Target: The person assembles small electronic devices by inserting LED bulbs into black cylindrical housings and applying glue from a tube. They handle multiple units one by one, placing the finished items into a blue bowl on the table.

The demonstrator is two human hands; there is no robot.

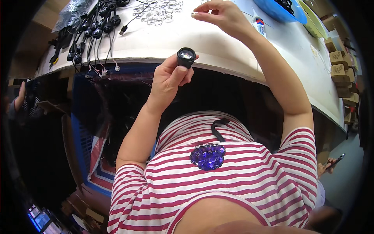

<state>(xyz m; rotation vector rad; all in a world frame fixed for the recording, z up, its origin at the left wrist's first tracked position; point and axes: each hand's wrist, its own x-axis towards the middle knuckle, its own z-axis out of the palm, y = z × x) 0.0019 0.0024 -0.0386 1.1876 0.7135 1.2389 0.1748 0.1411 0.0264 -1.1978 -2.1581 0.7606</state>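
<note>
My left hand (167, 80) is wrapped round a short black cylinder (186, 57), like a small lamp head, held upright at the table's near edge. Its open top faces up and shows a shiny, clear centre inside a black ring. Farther off and to the right, my right hand (226, 17) is raised over the white table with thumb and forefinger pinched. A tiny whitish bit shows at the fingertips, too small to name. Beyond the left hand lie many clear round lenses (157, 11), spread loosely on the tabletop, left of my right hand.
Black cables with cylindrical heads (97, 27) lie bunched at the far left beside clear plastic wrap (72, 15). A white tube (258, 24) lies behind my right wrist, near a blue basin (282, 13) and a yellow-green basin (314, 21). A blue crate (80, 128) sits below the table.
</note>
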